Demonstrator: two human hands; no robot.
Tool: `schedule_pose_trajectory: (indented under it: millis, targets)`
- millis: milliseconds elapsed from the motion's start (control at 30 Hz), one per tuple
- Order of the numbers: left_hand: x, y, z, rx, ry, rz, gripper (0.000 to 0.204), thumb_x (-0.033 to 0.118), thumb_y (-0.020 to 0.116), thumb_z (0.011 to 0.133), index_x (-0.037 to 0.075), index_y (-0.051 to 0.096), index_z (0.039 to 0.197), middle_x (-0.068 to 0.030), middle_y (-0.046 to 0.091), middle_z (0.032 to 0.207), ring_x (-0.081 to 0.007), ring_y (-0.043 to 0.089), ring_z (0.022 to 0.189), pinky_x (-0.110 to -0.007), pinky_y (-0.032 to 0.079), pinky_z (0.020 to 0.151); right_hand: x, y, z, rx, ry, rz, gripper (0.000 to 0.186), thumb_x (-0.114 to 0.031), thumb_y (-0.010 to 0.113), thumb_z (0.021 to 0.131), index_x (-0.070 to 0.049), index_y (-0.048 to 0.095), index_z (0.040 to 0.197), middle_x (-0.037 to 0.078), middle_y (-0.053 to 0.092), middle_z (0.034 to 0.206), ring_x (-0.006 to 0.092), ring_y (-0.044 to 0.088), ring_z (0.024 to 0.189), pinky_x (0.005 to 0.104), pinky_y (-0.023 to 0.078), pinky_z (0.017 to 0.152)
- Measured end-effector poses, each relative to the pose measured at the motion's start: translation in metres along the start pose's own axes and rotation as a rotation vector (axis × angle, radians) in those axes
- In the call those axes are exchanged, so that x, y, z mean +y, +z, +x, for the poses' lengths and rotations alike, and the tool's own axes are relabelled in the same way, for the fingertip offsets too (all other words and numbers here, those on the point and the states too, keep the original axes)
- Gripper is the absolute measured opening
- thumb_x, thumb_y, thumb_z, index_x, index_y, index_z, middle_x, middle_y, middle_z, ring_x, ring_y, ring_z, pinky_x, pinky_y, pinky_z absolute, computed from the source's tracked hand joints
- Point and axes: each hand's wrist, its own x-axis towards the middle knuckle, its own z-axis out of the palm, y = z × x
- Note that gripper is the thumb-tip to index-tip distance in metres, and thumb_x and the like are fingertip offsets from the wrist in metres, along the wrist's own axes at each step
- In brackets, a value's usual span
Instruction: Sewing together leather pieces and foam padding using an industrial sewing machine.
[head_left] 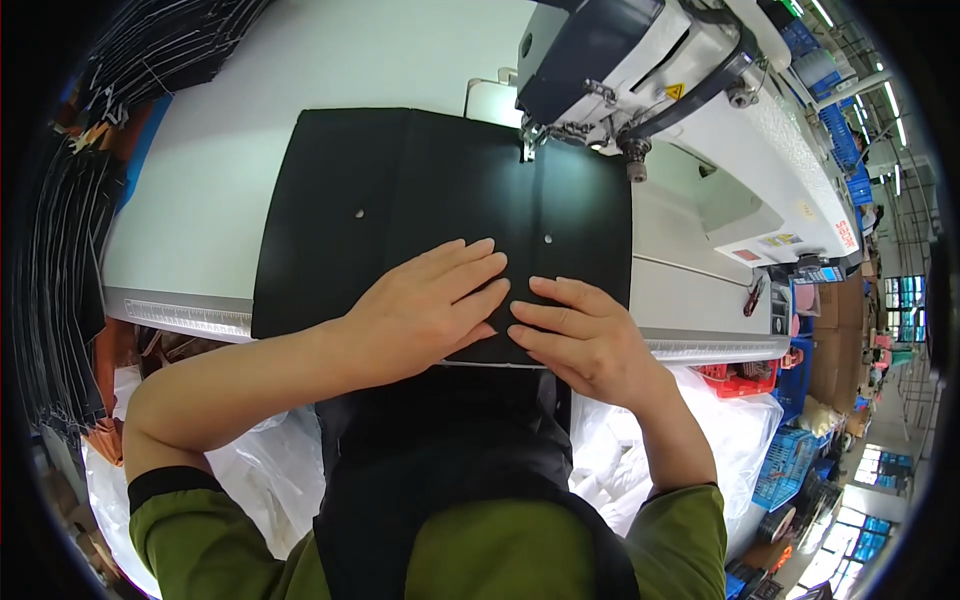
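Note:
A black flat panel [340,170] with two small holes lies on the white sewing table [190,190], reaching under the presser foot [528,148] of a white and dark sewing machine [625,55]. My left hand [430,300] rests flat on the panel's lower middle, fingers extended and pointing toward the right. Beside it, my right hand [585,330] lies on the panel's lower right, fingers extended toward the left, close to the left hand's fingertips.
Stacks of black pieces [60,280] line the left. Small scissors or snips [752,300] lie on the table's right. White plastic bags [615,440] sit below the front edge, with a red crate [738,385] and blue baskets [783,470] to the right.

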Motion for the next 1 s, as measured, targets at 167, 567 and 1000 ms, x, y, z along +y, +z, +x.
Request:
schedule_pose_trajectory:
  millis: [167,567,1000]
  targets:
    - [0.003,-0.006,-0.004,-0.004,0.012,-0.057,0.044,0.017,0.080,0.080,0.001,0.067,0.119,-0.0136,0.061,0.137,-0.0315,0.055,0.132,-0.045,0.044,0.112,0.005,0.003,0.002,0.003,0.009,0.016,0.024,-0.011,0.074,0.083,-0.008,0.075,0.107,0.001,0.072,0.121,0.0267,0.062,0.125,0.0389,0.051,0.103]
    - [-0.020,0.002,0.016,0.049,0.052,0.004,0.032,0.018,0.077,0.083,0.002,0.067,0.110,-0.0117,0.063,0.128,-0.0287,0.057,0.128,-0.041,0.044,0.111,0.025,0.002,0.011,0.040,0.017,-0.015,0.024,-0.010,0.073,0.082,-0.008,0.075,0.107,0.002,0.072,0.121,0.0267,0.062,0.126,0.0402,0.049,0.105]
    - [-0.045,0.002,0.037,0.047,0.051,0.022,0.030,0.017,0.076,0.086,0.004,0.067,0.112,-0.0089,0.063,0.131,-0.0281,0.055,0.130,-0.041,0.045,0.110,0.051,-0.002,0.026,0.042,0.002,-0.045,0.022,-0.011,0.072,0.085,-0.008,0.075,0.107,0.001,0.072,0.122,0.0261,0.061,0.126,0.0397,0.047,0.106]
